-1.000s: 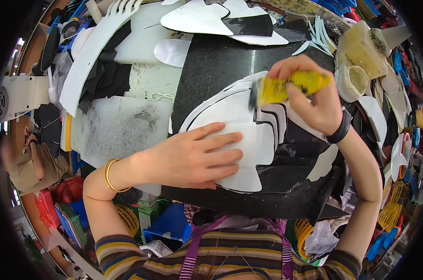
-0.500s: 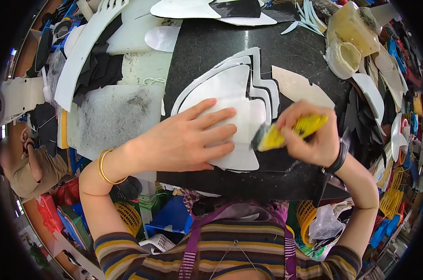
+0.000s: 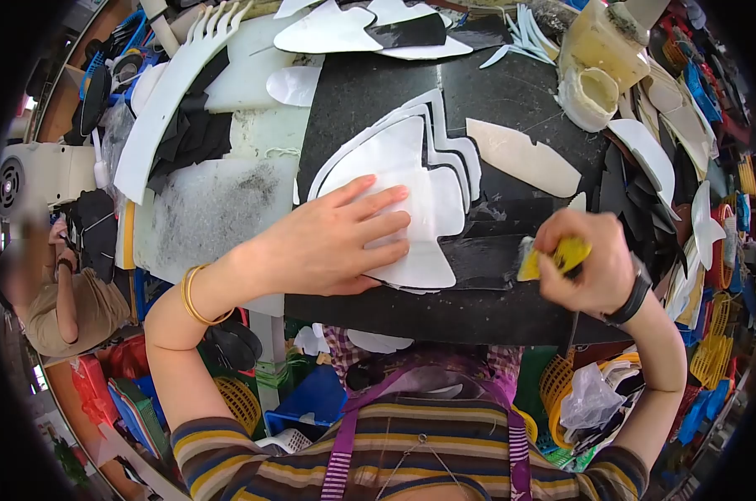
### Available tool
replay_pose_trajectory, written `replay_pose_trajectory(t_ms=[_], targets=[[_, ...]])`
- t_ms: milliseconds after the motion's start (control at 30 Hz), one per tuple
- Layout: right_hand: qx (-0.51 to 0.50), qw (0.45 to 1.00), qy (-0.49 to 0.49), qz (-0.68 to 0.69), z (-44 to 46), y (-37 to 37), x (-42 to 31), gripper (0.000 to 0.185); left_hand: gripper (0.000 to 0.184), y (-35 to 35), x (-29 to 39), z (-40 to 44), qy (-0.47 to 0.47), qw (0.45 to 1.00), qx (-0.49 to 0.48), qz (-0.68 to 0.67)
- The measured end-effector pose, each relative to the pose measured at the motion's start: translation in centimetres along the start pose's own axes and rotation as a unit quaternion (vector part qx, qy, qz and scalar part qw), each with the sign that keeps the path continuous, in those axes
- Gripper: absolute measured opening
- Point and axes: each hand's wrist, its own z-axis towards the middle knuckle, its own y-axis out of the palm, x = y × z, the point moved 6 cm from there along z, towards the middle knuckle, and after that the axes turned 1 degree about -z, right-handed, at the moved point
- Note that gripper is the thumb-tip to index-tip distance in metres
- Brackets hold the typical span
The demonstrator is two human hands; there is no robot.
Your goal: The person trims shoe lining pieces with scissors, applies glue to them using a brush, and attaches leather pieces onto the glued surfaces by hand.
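Clock positions are read from the stack of white cut pieces point(image 3: 442, 196), with 12 o'clock at the top of the view. The stack lies on the black work surface point(image 3: 369, 88); its layers are staggered, with dark edges showing between them toward 1 and 3 o'clock.

Left hand point(image 3: 336, 238): enters from 8 o'clock, palm down, fingers spread and laid flat on the top piece.

Right hand point(image 3: 591, 265): at 4 o'clock, apart from the stack. Fingers are closed around a yellow-handled brush point(image 3: 530, 266), its head directed toward the stack. The bristles are blurred; contact with the surface cannot be determined.

Adjacent items: a beige cut piece point(image 3: 520, 157) lies flat at 2 o'clock, with a yellowish open-mouthed container point(image 3: 591, 93) beyond it. Pale blue strips point(image 3: 525, 37) lie at 1 o'clock, overlapping white pieces point(image 3: 328, 32) at 11 o'clock, and a scuffed translucent board point(image 3: 219, 209) at 9 o'clock.
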Motion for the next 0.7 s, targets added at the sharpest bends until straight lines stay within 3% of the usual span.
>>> replay_pose_trajectory(t_ms=[100,133,200,300,333,367,400,433,467,533,600,700], targets=[[0.108,0.990,-0.042,0.086,3.4,-1.4,-0.6,0.017,0.052,-0.4,0.3,0.5,0.005,1.000,0.005,0.030],[0.080,0.986,-0.038,0.141,4.7,-0.4,-0.6,0.016,0.049,-0.5,0.5,0.5,0.005,0.999,0.008,0.040],[0.012,0.986,-0.094,0.135,6.7,2.5,-0.3,0.016,0.050,-0.4,0.8,0.3,-0.001,0.999,-0.001,0.054],[0.051,0.994,-0.093,0.032,7.3,-0.1,0.8,0.015,0.040,-0.4,1.6,-0.4,-0.028,0.993,0.024,0.108],[0.080,0.994,-0.048,0.050,7.0,-2.3,1.8,0.012,0.037,0.1,1.6,-0.7,-0.039,0.990,0.056,0.120],[0.158,0.986,0.006,0.055,6.5,-4.7,3.7,0.012,0.036,-0.2,1.4,-1.0,-0.046,0.992,0.106,0.051],[0.219,0.968,0.104,-0.068,5.5,-7.7,5.5,0.017,0.038,-1.3,0.0,-1.6,-0.082,0.982,0.169,-0.022],[0.304,0.930,0.188,-0.078,4.5,-10.3,7.6,0.026,0.041,-2.3,-1.6,-2.7,-0.117,0.961,0.229,-0.098],[0.346,0.918,0.127,-0.145,4.4,-12.3,8.4,0.033,0.044,-3.3,-3.4,-4.1,-0.150,0.930,0.286,-0.176],[0.308,0.904,0.172,-0.240,4.4,-13.1,9.9,0.038,0.052,-7.5,-6.4,-6.9,-0.197,0.876,0.429,-0.103],[0.268,0.900,0.199,-0.279,4.5,-13.0,9.4,0.039,0.052,-9.7,-10.1,-9.3,-0.176,0.870,0.459,0.041],[0.243,0.950,0.161,-0.111,7.7,-11.0,7.0,0.029,0.051,-9.2,-16.5,-11.1,-0.213,0.906,0.356,0.082]])
